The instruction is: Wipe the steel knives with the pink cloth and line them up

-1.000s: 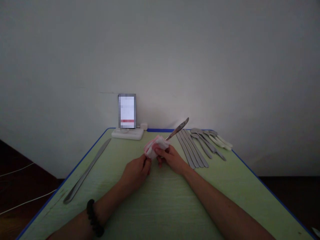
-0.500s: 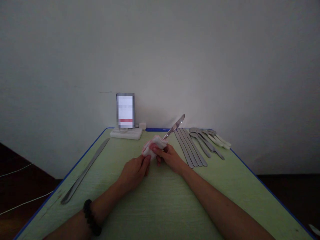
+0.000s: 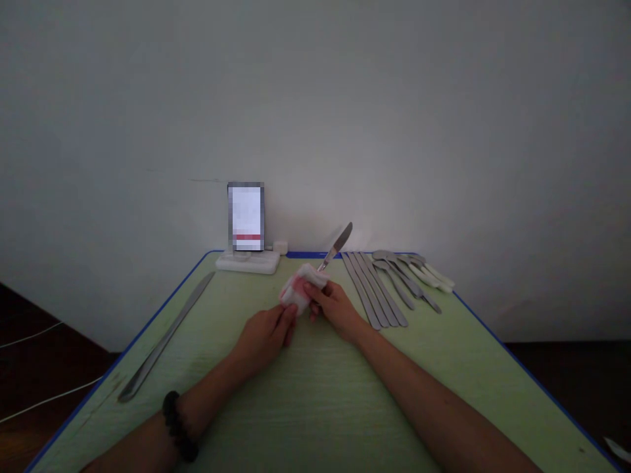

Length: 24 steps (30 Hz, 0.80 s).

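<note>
The person's right hand (image 3: pixel 338 310) grips a soft, crumpled cloth (image 3: pixel 298 289), white with pink patches, its thumb pressed on top. The left hand (image 3: pixel 263 335) is closed at the cloth's lower left corner, thumb against the fabric. Out of the wrap, beyond the grip and up to the right, slants a shiny metal knife (image 3: pixel 339 244) with a rounded tip.

Just right of the grip lies a row of flat, smooth metal handles (image 3: pixel 377 289), four side by side; farther right are overlapping metal spoons (image 3: pixel 394 269) and cutlery with glossy off-white handles (image 3: pixel 430 278). Well left of the grip, a long dull-grey table knife (image 3: pixel 167 335) rests diagonally on the pale green, faintly grained tabletop (image 3: pixel 315 407). Beyond the grip to the left, a phone (image 3: pixel 246 217) (its screen blurred into blocks) stands upright at a white base (image 3: pixel 248 263). A black, beaded-looking band (image 3: pixel 179 427) circles the left wrist.

The cloth and fingers hide the held knife's lower part, so whether the left fingers touch its metal cannot be told. The overlapping cutlery is hard to separate, and both forearms are cut off below.
</note>
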### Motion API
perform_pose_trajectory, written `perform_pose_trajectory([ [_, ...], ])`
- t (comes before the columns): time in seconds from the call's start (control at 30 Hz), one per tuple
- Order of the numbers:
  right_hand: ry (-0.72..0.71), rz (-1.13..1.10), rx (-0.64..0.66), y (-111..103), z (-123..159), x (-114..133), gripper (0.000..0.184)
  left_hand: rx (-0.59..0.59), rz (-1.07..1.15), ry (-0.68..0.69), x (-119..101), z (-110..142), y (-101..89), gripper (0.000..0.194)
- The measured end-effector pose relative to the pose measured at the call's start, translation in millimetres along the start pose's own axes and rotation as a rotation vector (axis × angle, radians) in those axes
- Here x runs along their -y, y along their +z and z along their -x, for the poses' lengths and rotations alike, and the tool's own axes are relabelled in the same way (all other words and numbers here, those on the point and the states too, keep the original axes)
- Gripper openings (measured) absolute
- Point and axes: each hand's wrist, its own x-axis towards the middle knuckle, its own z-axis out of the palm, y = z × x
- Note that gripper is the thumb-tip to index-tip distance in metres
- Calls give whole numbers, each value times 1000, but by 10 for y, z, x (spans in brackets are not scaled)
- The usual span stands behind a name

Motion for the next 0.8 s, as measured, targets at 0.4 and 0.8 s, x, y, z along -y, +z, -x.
perform_pose_trajectory([
  [0.4,72,-160,0,1,3,32,26,-19,26,10,7,-3,9,50],
  [0.8,110,-403,67,-49,8,43,23,10,33,9,-6,16,-4,48],
])
